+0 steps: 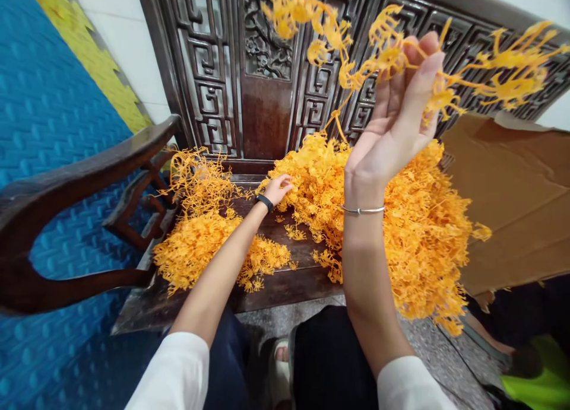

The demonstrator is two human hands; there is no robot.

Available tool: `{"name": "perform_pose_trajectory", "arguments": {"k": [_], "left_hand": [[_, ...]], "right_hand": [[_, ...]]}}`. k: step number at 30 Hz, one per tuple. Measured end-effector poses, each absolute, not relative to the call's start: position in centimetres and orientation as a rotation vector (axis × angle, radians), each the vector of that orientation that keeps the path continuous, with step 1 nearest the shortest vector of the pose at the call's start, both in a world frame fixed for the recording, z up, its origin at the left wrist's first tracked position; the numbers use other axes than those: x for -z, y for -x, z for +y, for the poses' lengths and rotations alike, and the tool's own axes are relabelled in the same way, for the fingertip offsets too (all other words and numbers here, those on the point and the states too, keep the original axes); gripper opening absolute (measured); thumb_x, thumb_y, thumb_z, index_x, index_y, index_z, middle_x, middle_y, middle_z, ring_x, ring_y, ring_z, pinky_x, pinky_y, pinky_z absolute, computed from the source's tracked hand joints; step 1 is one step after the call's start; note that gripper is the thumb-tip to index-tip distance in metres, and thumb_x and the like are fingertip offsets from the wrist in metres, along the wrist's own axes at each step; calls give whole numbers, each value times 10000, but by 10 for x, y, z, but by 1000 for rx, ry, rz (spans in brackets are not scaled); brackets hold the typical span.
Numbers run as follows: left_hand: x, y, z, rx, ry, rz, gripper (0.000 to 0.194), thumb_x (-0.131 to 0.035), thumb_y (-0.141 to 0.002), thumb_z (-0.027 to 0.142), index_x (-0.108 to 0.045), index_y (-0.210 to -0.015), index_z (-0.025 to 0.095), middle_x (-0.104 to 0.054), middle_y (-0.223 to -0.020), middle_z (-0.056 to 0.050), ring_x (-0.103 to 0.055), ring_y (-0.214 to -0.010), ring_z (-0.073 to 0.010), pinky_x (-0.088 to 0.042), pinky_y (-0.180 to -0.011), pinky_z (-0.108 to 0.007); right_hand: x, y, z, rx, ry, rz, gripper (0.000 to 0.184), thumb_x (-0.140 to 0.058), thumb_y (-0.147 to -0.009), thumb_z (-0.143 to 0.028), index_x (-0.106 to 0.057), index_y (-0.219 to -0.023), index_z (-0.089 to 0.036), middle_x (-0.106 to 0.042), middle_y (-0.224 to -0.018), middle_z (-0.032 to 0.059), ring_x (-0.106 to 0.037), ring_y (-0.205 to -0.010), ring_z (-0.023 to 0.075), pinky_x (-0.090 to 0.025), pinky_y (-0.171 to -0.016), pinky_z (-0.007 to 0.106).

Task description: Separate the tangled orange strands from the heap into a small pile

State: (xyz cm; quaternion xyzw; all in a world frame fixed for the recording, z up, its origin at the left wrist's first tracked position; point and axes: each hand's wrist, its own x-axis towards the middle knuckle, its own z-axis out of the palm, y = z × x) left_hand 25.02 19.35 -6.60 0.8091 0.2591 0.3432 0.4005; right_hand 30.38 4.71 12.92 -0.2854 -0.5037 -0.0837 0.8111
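My right hand [403, 101] is raised high with its fingers closed around a tangled strand of orange plastic flower pieces [512, 80]. The strand spreads out on both sides of the hand, and a thin piece trails down toward the large pile of orange plastic flower pieces [423, 238]. Lower down, my left hand [278, 189] touches the left edge of that pile with curled fingers; what they pinch is too small to make out. Left of that wrist lie a smaller heap of flower pieces [196, 250] and a tangle of thin orange stems [200, 175].
All this rests on a dark wooden bench [307, 276] with a carved back [267, 113] and a curved armrest [89, 155] at left. Brown cardboard [512, 202] stands on the right. Blue textured matting [57, 83] lies beyond the armrest. A bright green object [534, 374] is at lower right.
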Motion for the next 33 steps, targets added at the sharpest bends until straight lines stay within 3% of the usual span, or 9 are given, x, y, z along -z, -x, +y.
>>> {"name": "perform_pose_trajectory", "arguments": {"k": [7,12,16,18,22,25,30,33], "left_hand": [[65,-246,192,-817,-2166,795,155,-566,-765,161,-657,-889,146,-700,-927,-50,-631,-867,-160,-468,-830,-273],[61,-245,184,-764,-2248,957,176,-558,-789,209,-659,-928,169,-699,-972,-59,-627,-883,-183,-458,-804,-287],[55,-242,178,-721,-2317,1077,200,-529,-805,238,-655,-955,199,-688,-1016,-53,-610,-941,-209,-439,-805,-307],[53,-240,176,-698,-2350,1125,211,-517,-807,238,-650,-967,210,-683,-1023,-53,-600,-965,-221,-428,-813,-320],[50,-239,173,-655,-2423,1157,237,-501,-813,255,-637,-1005,220,-684,-979,-67,-599,-957,-242,-414,-825,-346],[51,-238,172,-630,-2467,1145,245,-486,-823,268,-636,-1013,222,-685,-950,-70,-603,-945,-241,-406,-847,-350],[49,-238,171,-631,-2488,1082,345,-542,-777,313,-595,-1108,228,-652,-1101,-54,-568,-1037,-242,-408,-897,-343],[45,-238,169,-612,-2489,1023,504,-603,-731,387,-535,-1211,249,-543,-1296,-34,-476,-1183,-250,-364,-991,-368]], "right_hand": [[-143,-289,33,23,339,-836,159,-424,-834,-217,-549,-926,-183,-585,-1014,-13,-430,-1266,205,-363,-1078,346],[-148,-283,26,13,286,-793,196,-424,-843,-178,-617,-818,-205,-639,-903,-61,-475,-1230,167,-384,-1069,299],[-148,-280,23,7,262,-818,239,-421,-853,-190,-644,-773,-228,-648,-887,-91,-419,-1269,161,-382,-1072,284],[-148,-280,21,-50,252,-859,238,-426,-861,-234,-655,-800,-250,-650,-924,-109,-372,-1294,159,-377,-1072,285],[-149,-276,15,-390,434,-931,361,-370,-860,-493,-651,-1026,-340,-595,-1186,-110,-286,-1326,229,-452,-1002,341],[-153,-266,10,-503,463,-801,449,-280,-856,-558,-627,-1089,-394,-581,-1199,-150,-237,-1329,214,-475,-952,289],[-158,-250,2,-747,619,-719,621,-297,-650,-784,-722,-842,-374,-646,-1080,-124,-227,-1303,237,-498,-837,231],[-162,-245,-1,-578,389,-710,541,-235,-806,-601,-711,-682,-375,-682,-940,-156,-290,-1267,188,-485,-817,193]]}}
